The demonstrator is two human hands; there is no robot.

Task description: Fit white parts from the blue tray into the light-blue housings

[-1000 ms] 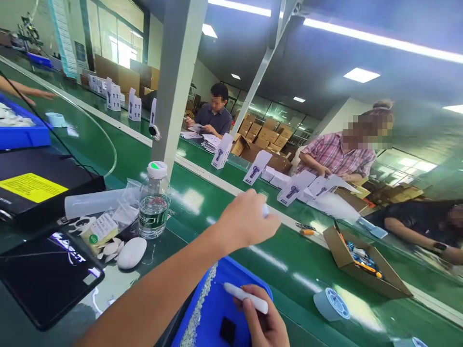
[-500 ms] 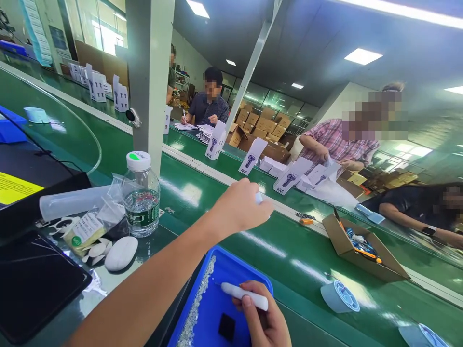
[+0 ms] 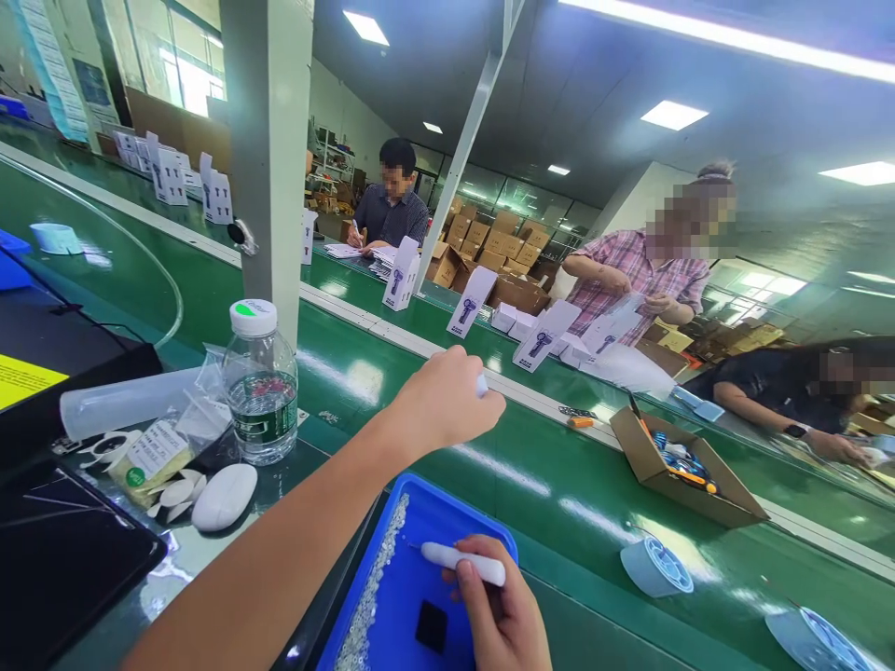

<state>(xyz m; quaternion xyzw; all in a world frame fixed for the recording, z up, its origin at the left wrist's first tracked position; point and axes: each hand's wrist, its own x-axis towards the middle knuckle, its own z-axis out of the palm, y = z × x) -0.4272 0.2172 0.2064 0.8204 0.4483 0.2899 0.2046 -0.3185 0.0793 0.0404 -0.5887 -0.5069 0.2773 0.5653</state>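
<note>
My left hand (image 3: 447,401) reaches out over the green conveyor belt, its fingers curled closed. A small pale-blue bit (image 3: 481,384) of something peeks out of the fist; the rest is hidden by the fingers. Lower down, my right hand (image 3: 509,606) grips a white pen-shaped tool (image 3: 461,562) with a thin needle-like tip pointing left. Beneath that tool lies a blue tray (image 3: 465,499). Tiny clear pieces (image 3: 370,596) line the tray's left side, and a small black square (image 3: 432,625) rests on its floor.
A water bottle (image 3: 262,391), a white mouse-shaped object (image 3: 225,498) and a clear tube (image 3: 132,396) sit left. Pale-blue round parts (image 3: 655,567) and an open carton of tools (image 3: 681,475) are to the right. Printed boxes (image 3: 472,303) and co-workers stand across the belt.
The view has shifted slightly, so most things sit a little further left. Both hands keep their grips. Across the belt, a co-worker in plaid has raised the hands a little from a box.
</note>
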